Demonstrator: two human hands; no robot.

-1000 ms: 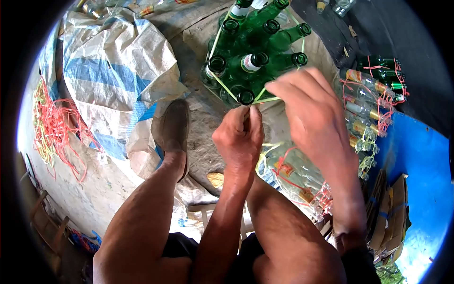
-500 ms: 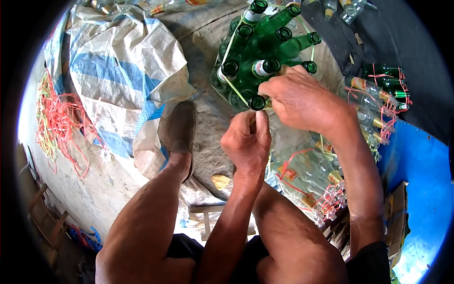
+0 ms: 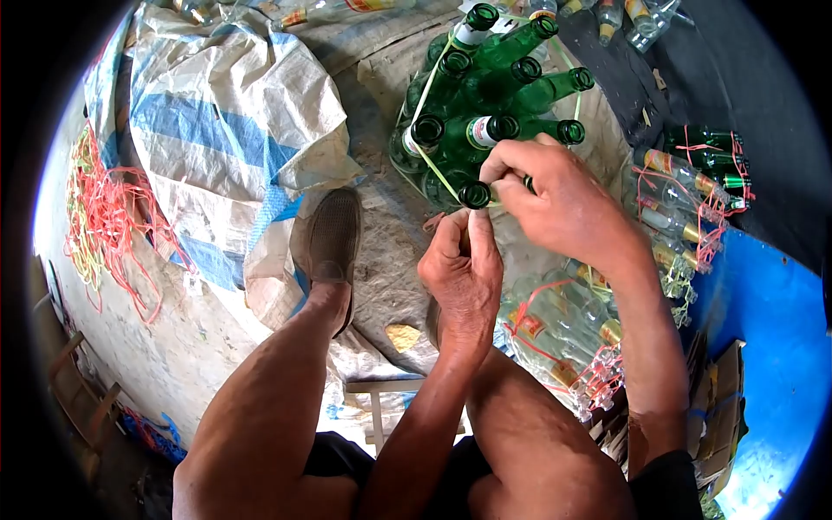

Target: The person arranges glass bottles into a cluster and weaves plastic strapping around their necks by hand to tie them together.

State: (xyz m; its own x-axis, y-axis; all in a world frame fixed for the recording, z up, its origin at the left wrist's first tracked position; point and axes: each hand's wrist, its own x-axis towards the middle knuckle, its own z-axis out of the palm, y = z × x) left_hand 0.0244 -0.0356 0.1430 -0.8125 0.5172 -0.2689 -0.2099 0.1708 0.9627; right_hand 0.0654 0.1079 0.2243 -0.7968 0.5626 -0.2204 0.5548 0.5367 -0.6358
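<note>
A cluster of green glass bottles (image 3: 485,91) stands upright on the ground, with pale yellow-green twine (image 3: 431,80) running around the necks. Just below the mouth of the nearest bottle (image 3: 473,194), my left hand (image 3: 464,269) is closed in a pinch at the twine. My right hand (image 3: 559,195) reaches in from the right, its thumb and forefinger pinched on the twine beside that same neck. The twine's ends are mostly hidden by my fingers. Some bottles carry white neck labels.
Bundles of clear bottles (image 3: 555,316) tied with red twine lie at the right, near tied green bottles (image 3: 711,152). A white-and-blue woven sheet (image 3: 234,121) and a heap of red and yellow twine (image 3: 113,217) are at the left. A blue panel (image 3: 771,338) stands right.
My right hand has shifted slightly, uncovering a little more of the bottle necks beside it. My left hand remains pinched by the nearest bottle. The view has moved slightly.
</note>
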